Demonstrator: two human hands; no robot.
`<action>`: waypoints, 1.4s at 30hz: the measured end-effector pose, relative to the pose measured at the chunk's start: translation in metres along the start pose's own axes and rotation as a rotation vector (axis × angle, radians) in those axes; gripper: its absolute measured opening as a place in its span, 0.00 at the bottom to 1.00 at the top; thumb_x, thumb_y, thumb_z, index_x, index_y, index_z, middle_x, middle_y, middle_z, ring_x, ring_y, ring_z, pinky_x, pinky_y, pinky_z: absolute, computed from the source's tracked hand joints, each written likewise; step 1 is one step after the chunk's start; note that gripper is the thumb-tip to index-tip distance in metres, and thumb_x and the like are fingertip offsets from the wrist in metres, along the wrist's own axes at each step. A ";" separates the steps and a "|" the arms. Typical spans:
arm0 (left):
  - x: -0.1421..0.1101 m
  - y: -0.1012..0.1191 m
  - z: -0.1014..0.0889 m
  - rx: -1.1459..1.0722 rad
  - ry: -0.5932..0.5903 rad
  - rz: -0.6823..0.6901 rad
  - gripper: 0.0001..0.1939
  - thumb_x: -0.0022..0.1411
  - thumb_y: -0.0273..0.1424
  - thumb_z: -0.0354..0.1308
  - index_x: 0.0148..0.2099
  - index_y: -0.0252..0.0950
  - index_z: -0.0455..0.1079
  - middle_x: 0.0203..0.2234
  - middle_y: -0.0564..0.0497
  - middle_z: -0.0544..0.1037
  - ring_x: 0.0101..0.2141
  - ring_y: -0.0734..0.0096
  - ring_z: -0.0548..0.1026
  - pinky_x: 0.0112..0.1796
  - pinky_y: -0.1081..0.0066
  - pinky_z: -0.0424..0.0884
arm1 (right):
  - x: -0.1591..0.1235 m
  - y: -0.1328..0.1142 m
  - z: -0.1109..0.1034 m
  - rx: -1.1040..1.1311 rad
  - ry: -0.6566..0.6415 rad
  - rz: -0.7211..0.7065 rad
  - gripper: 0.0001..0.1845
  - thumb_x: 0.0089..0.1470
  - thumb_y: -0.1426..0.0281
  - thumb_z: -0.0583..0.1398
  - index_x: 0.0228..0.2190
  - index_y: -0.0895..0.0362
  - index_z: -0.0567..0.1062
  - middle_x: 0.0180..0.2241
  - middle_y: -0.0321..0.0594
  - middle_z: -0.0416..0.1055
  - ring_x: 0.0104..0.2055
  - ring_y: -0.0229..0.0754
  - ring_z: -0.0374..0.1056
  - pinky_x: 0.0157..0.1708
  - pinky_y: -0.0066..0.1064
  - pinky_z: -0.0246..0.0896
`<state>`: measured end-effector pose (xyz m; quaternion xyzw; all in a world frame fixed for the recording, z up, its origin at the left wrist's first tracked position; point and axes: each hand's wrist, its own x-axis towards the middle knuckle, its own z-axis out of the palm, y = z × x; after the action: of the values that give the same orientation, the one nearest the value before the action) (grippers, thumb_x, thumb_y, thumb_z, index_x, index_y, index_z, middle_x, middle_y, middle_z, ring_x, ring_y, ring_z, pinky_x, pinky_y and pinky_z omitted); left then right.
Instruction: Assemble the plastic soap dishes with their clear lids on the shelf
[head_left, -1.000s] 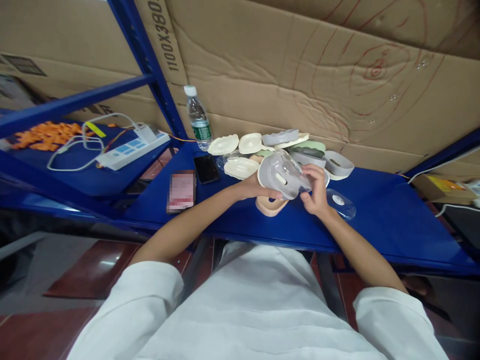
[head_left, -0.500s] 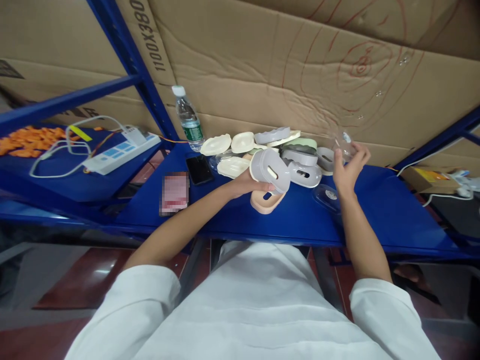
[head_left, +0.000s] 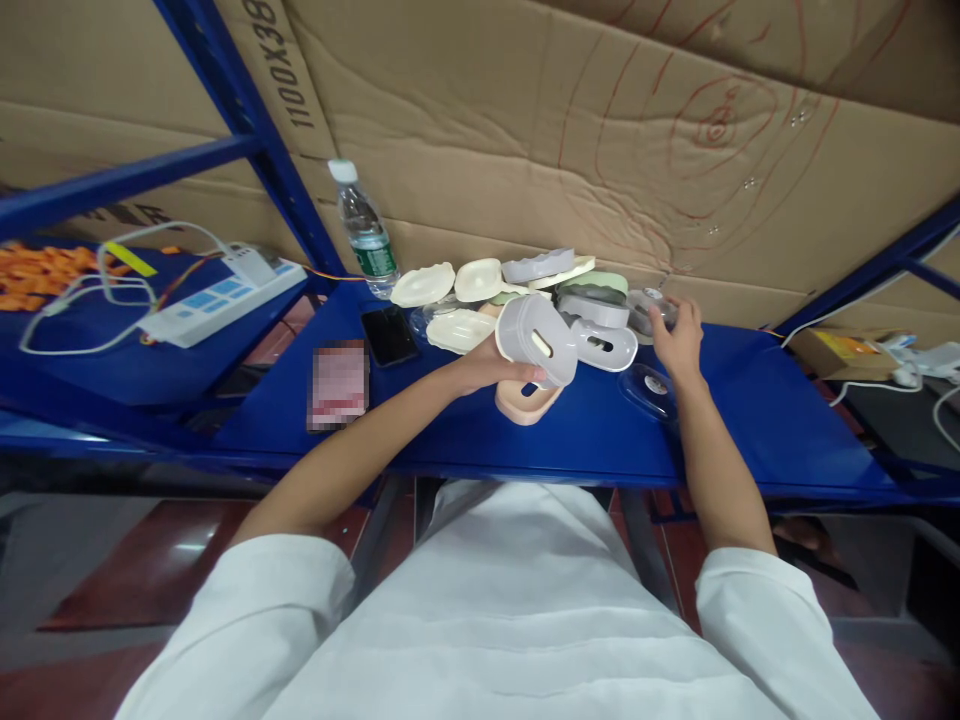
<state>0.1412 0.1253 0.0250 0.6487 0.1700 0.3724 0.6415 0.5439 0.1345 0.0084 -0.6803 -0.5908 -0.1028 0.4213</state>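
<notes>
My left hand [head_left: 489, 366] grips a grey plastic soap dish [head_left: 534, 335] with a slot in its base, tilted toward me. Just below it, a peach soap dish [head_left: 517, 402] lies on the blue shelf. My right hand [head_left: 681, 342] is closed on a clear plastic lid [head_left: 651, 298] with a small round sticker, low at the right end of the pile. A grey dish there is partly hidden by lid and fingers; whether they touch I cannot tell. Between my hands sits a pale grey slotted dish [head_left: 621, 350]. Another clear lid [head_left: 646, 392] rests nearer me.
Cream dishes [head_left: 424, 286] and a green dish [head_left: 604, 284] are heaped at the back. A water bottle [head_left: 366, 235], black phone [head_left: 388, 335] and blurred pink item [head_left: 339, 385] stand left. Cardboard [head_left: 465, 150] backs the blue shelf [head_left: 750, 420]; a power strip [head_left: 217, 305] lies far left.
My right hand has come down and slightly left with the clear lid, from above the shelf to the pile's right end. My left hand keeps the grey soap dish almost in place.
</notes>
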 end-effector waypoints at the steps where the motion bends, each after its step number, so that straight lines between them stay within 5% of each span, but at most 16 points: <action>1: 0.000 0.000 0.000 -0.001 -0.003 0.004 0.39 0.44 0.42 0.84 0.57 0.38 0.79 0.53 0.41 0.85 0.56 0.46 0.80 0.57 0.51 0.77 | 0.000 0.000 0.000 0.000 0.007 -0.003 0.32 0.67 0.47 0.55 0.60 0.56 0.71 0.65 0.61 0.66 0.71 0.60 0.60 0.69 0.62 0.55; 7: 0.000 -0.002 -0.001 -0.006 -0.007 0.015 0.39 0.45 0.45 0.83 0.58 0.38 0.79 0.53 0.41 0.84 0.57 0.45 0.80 0.59 0.50 0.76 | -0.008 -0.018 -0.002 -0.039 0.083 -0.033 0.32 0.69 0.50 0.53 0.65 0.56 0.68 0.70 0.60 0.60 0.74 0.61 0.56 0.70 0.66 0.49; 13: 0.000 -0.002 0.000 -0.032 -0.011 0.012 0.41 0.46 0.45 0.83 0.60 0.39 0.77 0.56 0.41 0.83 0.58 0.45 0.79 0.62 0.49 0.73 | -0.027 -0.072 -0.015 0.034 0.117 -0.280 0.30 0.72 0.50 0.51 0.65 0.53 0.69 0.67 0.56 0.65 0.72 0.59 0.59 0.71 0.61 0.52; 18: 0.001 -0.003 0.004 -0.040 0.011 0.018 0.41 0.45 0.44 0.83 0.59 0.37 0.77 0.54 0.41 0.84 0.56 0.47 0.80 0.60 0.50 0.74 | -0.049 -0.112 -0.021 0.202 -0.116 -0.559 0.33 0.72 0.46 0.52 0.67 0.50 0.68 0.63 0.53 0.71 0.67 0.60 0.67 0.67 0.58 0.63; 23: 0.002 -0.002 0.006 -0.065 0.042 -0.001 0.43 0.43 0.43 0.84 0.61 0.37 0.77 0.54 0.40 0.84 0.55 0.46 0.81 0.60 0.49 0.74 | -0.075 -0.135 -0.005 0.219 -0.310 -0.783 0.45 0.63 0.38 0.60 0.72 0.46 0.64 0.70 0.52 0.65 0.70 0.66 0.63 0.68 0.62 0.62; 31: 0.001 0.002 0.002 -0.071 0.022 -0.019 0.41 0.43 0.43 0.85 0.58 0.36 0.78 0.53 0.39 0.84 0.56 0.46 0.81 0.59 0.51 0.74 | -0.087 -0.142 0.008 0.215 -0.296 -0.843 0.37 0.69 0.48 0.60 0.74 0.43 0.63 0.73 0.50 0.61 0.72 0.65 0.61 0.68 0.64 0.61; 42: 0.002 -0.002 -0.004 -0.042 -0.005 0.017 0.42 0.43 0.41 0.85 0.59 0.35 0.78 0.51 0.39 0.85 0.54 0.48 0.81 0.58 0.52 0.75 | -0.081 -0.136 0.008 0.247 -0.274 -0.847 0.31 0.70 0.50 0.60 0.68 0.48 0.71 0.64 0.52 0.72 0.66 0.62 0.68 0.66 0.61 0.64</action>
<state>0.1407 0.1298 0.0230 0.6373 0.1550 0.3798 0.6523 0.3968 0.0749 0.0135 -0.3311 -0.8747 -0.1038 0.3382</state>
